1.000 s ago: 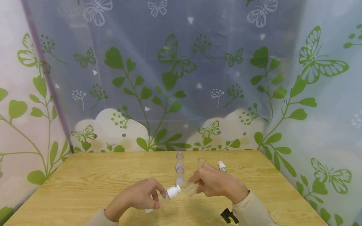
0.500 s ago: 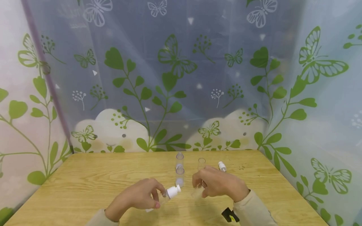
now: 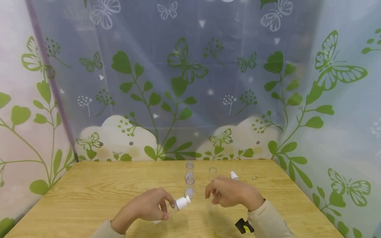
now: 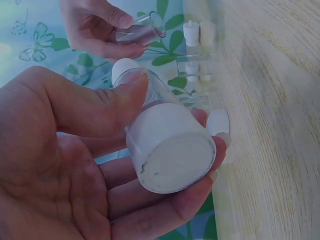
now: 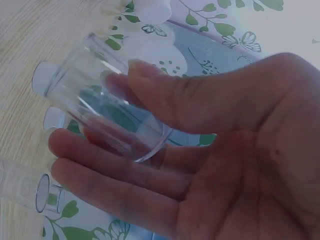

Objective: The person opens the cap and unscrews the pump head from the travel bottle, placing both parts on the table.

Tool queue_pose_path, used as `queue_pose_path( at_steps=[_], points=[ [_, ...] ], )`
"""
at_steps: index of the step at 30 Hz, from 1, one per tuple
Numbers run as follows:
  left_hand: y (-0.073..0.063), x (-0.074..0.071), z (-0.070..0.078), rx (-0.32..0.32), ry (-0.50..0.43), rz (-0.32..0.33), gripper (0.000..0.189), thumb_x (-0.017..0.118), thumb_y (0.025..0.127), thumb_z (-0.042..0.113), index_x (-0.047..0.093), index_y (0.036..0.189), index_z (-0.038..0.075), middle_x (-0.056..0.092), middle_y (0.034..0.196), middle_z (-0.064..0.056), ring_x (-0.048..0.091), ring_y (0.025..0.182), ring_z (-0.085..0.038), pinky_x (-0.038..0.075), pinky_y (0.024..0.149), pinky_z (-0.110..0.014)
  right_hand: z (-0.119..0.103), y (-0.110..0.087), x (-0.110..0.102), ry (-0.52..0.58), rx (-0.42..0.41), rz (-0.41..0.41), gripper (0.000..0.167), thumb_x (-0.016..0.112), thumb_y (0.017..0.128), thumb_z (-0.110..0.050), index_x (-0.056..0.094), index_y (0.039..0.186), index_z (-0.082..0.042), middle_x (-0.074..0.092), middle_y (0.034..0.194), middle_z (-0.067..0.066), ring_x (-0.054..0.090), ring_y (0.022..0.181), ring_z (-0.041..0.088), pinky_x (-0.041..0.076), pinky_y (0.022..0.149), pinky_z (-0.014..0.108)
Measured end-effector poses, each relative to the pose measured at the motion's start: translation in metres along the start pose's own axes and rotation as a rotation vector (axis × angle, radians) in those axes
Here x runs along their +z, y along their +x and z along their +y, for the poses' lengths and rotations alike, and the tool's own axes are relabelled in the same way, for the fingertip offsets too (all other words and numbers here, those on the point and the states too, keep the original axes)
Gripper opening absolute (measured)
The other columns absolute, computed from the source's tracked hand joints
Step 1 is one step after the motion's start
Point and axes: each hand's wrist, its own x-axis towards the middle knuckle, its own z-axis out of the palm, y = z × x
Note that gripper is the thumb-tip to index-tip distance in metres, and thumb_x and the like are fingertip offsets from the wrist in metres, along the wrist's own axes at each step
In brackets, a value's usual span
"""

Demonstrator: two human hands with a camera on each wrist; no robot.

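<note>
My left hand [image 3: 148, 204] grips a small clear bottle with a white pump top [image 3: 182, 202], tilted so the top points right. In the left wrist view, the thumb and fingers wrap around this bottle, and its round white base [image 4: 176, 159] faces the camera. Right of it, my right hand [image 3: 232, 194] holds a clear hollow cylinder, barely visible from the head. The right wrist view shows this clear cylinder [image 5: 95, 95] pinched between thumb and fingers, with its wide end pointing away from the palm. The bottle and the cylinder are apart.
Two clear containers with white parts inside, one near [image 3: 189, 189] and one farther container [image 3: 189, 168], stand in line beyond the hands. Farther right are a clear tube [image 3: 212, 172] and a white pump bottle part [image 3: 234, 176]. A black object [image 3: 244, 226] lies near the right sleeve.
My right hand has moved right with the clear cylinder, away from the bottle's white top. My left hand keeps its grip almost unmoved. The head view has shifted slightly.
</note>
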Motion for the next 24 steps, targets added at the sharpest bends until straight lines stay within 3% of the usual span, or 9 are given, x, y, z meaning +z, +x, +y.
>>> queue_pose_path(
  at_steps=[9,19,24],
  points=[
    [-0.001,-0.001,-0.001,-0.003,-0.008,0.0,0.032,0.078,0.078,-0.003,0.076,0.11,0.002,0.079,0.085,-0.011,0.069,0.069,-0.008,0.056,0.061,-0.023,0.006,-0.001,-0.005,0.02,0.008,0.006,0.025,0.074,0.089,0.001,0.078,0.104,-0.018,0.072,0.104,-0.004,0.064,0.085,0.006,0.056,0.075,0.024],
    [-0.001,-0.002,-0.001,-0.009,0.003,0.003,0.032,0.079,0.079,-0.001,0.076,0.11,0.004,0.079,0.085,-0.01,0.069,0.071,-0.009,0.056,0.062,-0.024,0.012,0.001,-0.005,-0.027,0.012,0.009,0.027,0.079,0.081,0.008,0.077,0.096,-0.014,0.074,0.1,0.001,0.063,0.086,0.008,0.055,0.074,0.024],
    [0.0,-0.002,0.0,0.0,-0.001,0.006,0.031,0.079,0.079,-0.001,0.076,0.11,0.003,0.079,0.085,-0.01,0.069,0.071,-0.009,0.056,0.062,-0.024,0.017,0.006,-0.001,-0.051,0.058,0.006,0.029,0.079,0.079,0.01,0.078,0.092,-0.016,0.071,0.093,-0.003,0.06,0.083,0.007,0.054,0.073,0.025]
  ],
)
